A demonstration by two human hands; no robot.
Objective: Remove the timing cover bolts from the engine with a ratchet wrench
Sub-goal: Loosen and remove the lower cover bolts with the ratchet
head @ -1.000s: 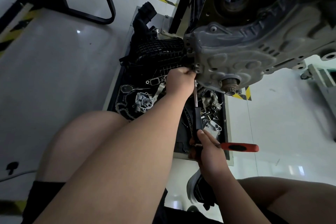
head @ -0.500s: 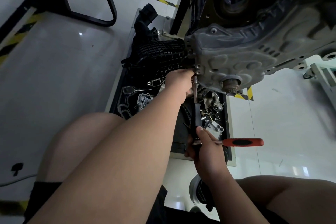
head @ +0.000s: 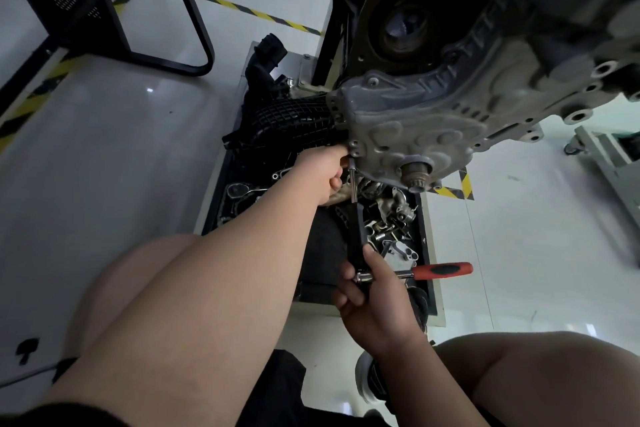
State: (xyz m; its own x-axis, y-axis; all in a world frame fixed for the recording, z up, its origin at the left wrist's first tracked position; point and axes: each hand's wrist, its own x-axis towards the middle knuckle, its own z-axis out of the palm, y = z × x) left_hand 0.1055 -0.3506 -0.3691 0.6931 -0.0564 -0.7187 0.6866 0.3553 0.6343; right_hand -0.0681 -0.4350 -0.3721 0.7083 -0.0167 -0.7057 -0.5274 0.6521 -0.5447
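The grey timing cover [head: 426,121] hangs on the engine above me. A ratchet wrench with a red and black handle [head: 441,270] points right. Its long extension bar [head: 354,215] runs up to a bolt at the cover's lower left corner. My left hand [head: 323,170] reaches up to that corner, fingers curled round the top of the extension near the socket. My right hand [head: 372,298] grips the ratchet head and the lower end of the extension. The bolt itself is hidden by the socket.
A black parts tray [head: 221,198] on the floor below the engine holds a black intake manifold [head: 291,121], brackets and several loose metal parts. A black metal frame [head: 194,28] stands at the far left. My knees flank the tray.
The ratchet handle has stayed pointing right while the view shifted slightly. My left hand slid a little down from the cover's corner onto the extension top.
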